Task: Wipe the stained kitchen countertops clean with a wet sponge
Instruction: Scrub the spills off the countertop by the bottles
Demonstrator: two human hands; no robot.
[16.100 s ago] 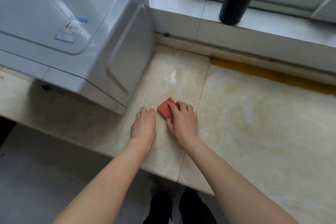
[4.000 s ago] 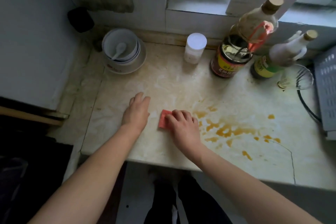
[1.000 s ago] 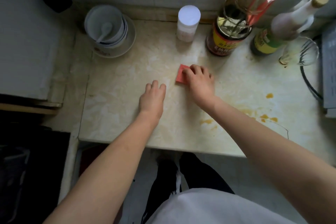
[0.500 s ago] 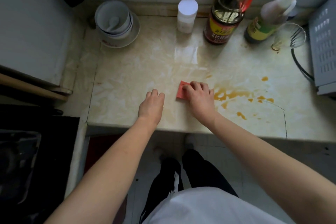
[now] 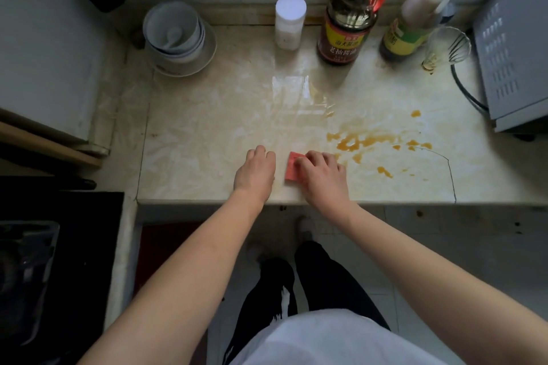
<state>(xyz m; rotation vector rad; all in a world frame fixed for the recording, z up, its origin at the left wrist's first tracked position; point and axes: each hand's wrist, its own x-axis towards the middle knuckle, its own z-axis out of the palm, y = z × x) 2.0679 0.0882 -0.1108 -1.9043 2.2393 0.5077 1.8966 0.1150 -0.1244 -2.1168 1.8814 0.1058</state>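
Observation:
A red sponge (image 5: 291,169) lies flat on the beige marble countertop (image 5: 207,133) close to its front edge. My right hand (image 5: 321,176) presses down on the sponge with curled fingers over its top, covering most of it. My left hand (image 5: 256,170) rests on the counter just left of the sponge, fingers loosely bent and holding nothing. Orange-brown sauce stains (image 5: 364,141) spread over the counter to the right of my right hand. A wet glossy patch (image 5: 296,92) shines further back.
At the back stand stacked white bowls with a spoon (image 5: 175,35), a white-lidded jar (image 5: 289,21), a dark soy sauce bottle (image 5: 347,29), a second bottle (image 5: 415,27) and a glass with a whisk (image 5: 444,47). A grey appliance (image 5: 516,59) and its black cable (image 5: 465,89) sit at right. A crack (image 5: 447,169) runs through the counter.
My right hand has drawn the sponge back toward the front edge of the counter. My left hand stays beside it. The camera has pulled back and up.

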